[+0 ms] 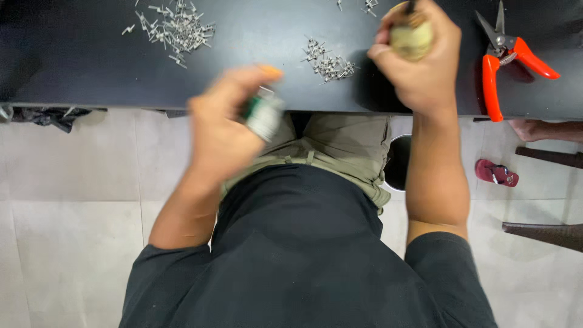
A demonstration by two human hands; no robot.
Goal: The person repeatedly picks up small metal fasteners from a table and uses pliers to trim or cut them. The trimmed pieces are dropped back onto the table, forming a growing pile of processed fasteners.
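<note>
Landmark: near edge of the black table (91, 73); all positions are referred to it.

Nearest, just short of that edge and above the lap: left hand (225, 130), motion-blurred, fingers wrapped round a small cylindrical part (264, 115), green and white. Grip is closed on it; finer detail is lost to the blur.

Just past the edge, over the table top: right hand (422, 58), fist closed round a rounded yellowish handle (412, 37) with a dark shank showing at its top. What the tool's working end is, I cannot tell.

Further in from the edge: a small pile of metal pins (328, 61) between the two hands; a larger heap of pins (176, 27) well beyond, toward the left. Orange-handled snips (510, 58) lie past the right hand, untouched.

Judgement: the step in hand looks like bringing the cylindrical part up to the tool, the two not yet met. The next move would call for steadying the left hand over the table, then aligning part and tool before pressing.
</note>
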